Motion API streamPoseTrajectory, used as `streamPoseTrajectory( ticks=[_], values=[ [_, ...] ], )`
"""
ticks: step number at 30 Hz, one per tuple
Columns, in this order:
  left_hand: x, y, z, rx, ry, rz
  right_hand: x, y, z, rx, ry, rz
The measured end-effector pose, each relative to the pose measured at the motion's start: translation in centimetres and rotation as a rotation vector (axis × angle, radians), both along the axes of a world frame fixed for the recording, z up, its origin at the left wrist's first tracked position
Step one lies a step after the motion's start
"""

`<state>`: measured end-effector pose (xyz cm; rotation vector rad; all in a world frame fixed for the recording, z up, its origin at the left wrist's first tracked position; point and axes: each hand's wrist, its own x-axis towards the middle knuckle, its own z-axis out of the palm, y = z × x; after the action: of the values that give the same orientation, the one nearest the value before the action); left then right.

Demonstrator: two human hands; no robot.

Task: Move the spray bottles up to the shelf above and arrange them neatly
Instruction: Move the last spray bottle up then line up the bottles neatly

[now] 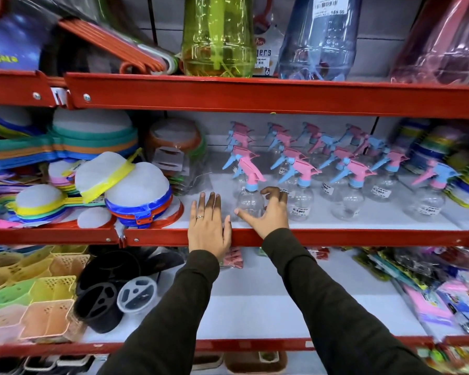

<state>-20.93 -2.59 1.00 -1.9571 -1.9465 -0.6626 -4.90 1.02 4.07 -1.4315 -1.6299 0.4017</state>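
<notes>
— Reaching in at centre frame, both hands are over the red lip of the middle shelf [282, 236]. Which one is doing the work?

— The right hand [268, 211]. Fingers spread and curled around the front-left spray bottle [249, 200], the clear one with the pink trigger and blue collar. Thumb lies low at its left side, fingertips at its right shoulder. Touching or just short of it, I can't tell; not a closed grip.

— And the left hand [207, 226]?

— Flat, fingers together and stretched out, palm down on the bare shelf just left of that bottle. Holding nothing. A ring shows on one finger.

— Where are the rest of the bottles?

— Same shelf, centre to right of frame: the bottle rows [336, 163] run back toward the wall, triggers mostly pointing left. One stray bottle [431, 196] stands apart at the right, facing left too.

— So what step is this?

— My reading: arranging, not lifting. The lower shelf [255, 293] at mid-bottom shows a bare white stretch, so the bottles look already moved up. This one is being set or squared into line.

— Next move?

— Probably nudge or twist the front bottle so it matches its row, with the flat left hand as a stop. The bottles look light and empty, standing close, so a careless push could topple neighbours.

— Upper shelf [255, 90]?

— Big green and blue containers at the top of frame; untouched.
</notes>
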Motion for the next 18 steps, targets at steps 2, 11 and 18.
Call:
streamPoseTrajectory(
  ticks=[2,11,18],
  values=[
    [0.0,0.0,0.07,-0.006,-0.002,0.003,0.07,0.17,-0.06,-0.01,0.015,0.017],
    [-0.03,-0.04,0.03,-0.017,0.009,0.009,0.1,-0.01,-0.53,-0.058,0.105,0.074],
    [0.13,-0.28,0.35,-0.075,-0.019,0.029,0.08,0.01,-0.49,-0.048,0.102,0.045]
  ],
)
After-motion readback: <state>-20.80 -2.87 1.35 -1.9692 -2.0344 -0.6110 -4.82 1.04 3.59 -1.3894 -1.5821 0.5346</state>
